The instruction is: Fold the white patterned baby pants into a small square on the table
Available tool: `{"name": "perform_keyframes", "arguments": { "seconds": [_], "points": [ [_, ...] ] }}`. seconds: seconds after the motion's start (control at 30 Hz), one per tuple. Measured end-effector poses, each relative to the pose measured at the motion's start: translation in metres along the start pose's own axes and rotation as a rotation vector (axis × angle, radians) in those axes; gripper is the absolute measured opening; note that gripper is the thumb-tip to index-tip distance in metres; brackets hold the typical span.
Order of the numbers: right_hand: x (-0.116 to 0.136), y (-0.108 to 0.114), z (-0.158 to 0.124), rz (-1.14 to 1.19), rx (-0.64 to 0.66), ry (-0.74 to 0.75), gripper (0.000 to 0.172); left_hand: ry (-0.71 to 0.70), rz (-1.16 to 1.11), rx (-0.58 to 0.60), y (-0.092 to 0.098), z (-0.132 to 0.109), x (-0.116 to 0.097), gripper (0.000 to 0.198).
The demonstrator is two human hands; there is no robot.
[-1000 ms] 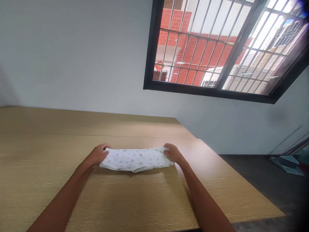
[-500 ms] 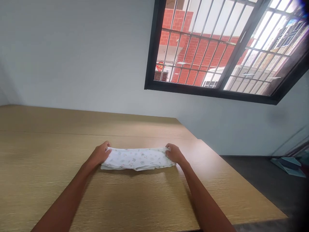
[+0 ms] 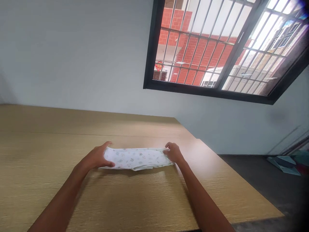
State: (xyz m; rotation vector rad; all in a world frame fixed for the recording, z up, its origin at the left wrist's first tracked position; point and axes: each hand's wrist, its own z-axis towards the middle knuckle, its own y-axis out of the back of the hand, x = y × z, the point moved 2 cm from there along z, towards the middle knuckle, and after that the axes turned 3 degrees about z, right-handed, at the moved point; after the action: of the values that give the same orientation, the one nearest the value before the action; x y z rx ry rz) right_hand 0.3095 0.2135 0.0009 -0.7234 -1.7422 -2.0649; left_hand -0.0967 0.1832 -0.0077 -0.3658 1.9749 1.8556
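A white cloth (image 3: 137, 158) with small printed figures lies on the table, folded into a long flat strip. Its near edge shows loose layers and a small wrinkle. At the strip's left end is my left hand (image 3: 98, 157), thumb and fingers spread wide, the thumb resting on the near side and the fingers beyond the far edge. My right hand (image 3: 174, 153) pinches the far right corner of the cloth between thumb and fingers. The right fingertips are partly hidden behind the cloth's edge.
The wide wooden table (image 3: 145, 199) has a seam across its far part and a right edge dropping to a dark floor (image 3: 243, 170). Behind it is a pale wall (image 3: 72, 54) with a barred, dark-framed window (image 3: 207, 90). Pale blue-green items (image 3: 285, 164) lie on the floor at right.
My left hand has let go of the cloth's far left corner and spread, its thumb moving down to the near side. My right hand stays at the right end.
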Motion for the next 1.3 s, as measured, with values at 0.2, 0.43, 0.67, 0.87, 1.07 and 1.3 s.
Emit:
{"name": "perform_keyframes", "arguments": {
  "seconds": [0.2,0.43,0.67,0.87,1.07,1.3],
  "points": [
    [0.003,-0.003,-0.003,-0.041,-0.036,0.033,0.016,-0.052,-0.035,0.086,0.001,-0.003,0.001,0.116],
    [0.009,-0.002,-0.009,-0.271,-0.172,0.152,0.014,-0.024,-0.001,-0.005,-0.003,-0.001,0.000,0.088],
    [0.055,-0.030,-0.032,-0.131,-0.261,0.473,0.013,-0.072,0.346,-0.376,-0.041,-0.005,-0.052,0.048],
    [0.076,-0.080,-0.059,-0.080,0.217,0.635,0.049,-0.465,0.223,-0.193,-0.088,-0.006,-0.090,0.049],
    [0.070,-0.075,-0.059,-0.200,0.336,0.582,0.057,-0.420,0.185,-0.033,-0.093,-0.001,-0.076,0.059],
    [0.064,-0.054,-0.051,-0.290,0.432,0.446,0.086,-0.349,0.203,0.024,-0.088,-0.003,-0.080,0.059]
  ]
}}
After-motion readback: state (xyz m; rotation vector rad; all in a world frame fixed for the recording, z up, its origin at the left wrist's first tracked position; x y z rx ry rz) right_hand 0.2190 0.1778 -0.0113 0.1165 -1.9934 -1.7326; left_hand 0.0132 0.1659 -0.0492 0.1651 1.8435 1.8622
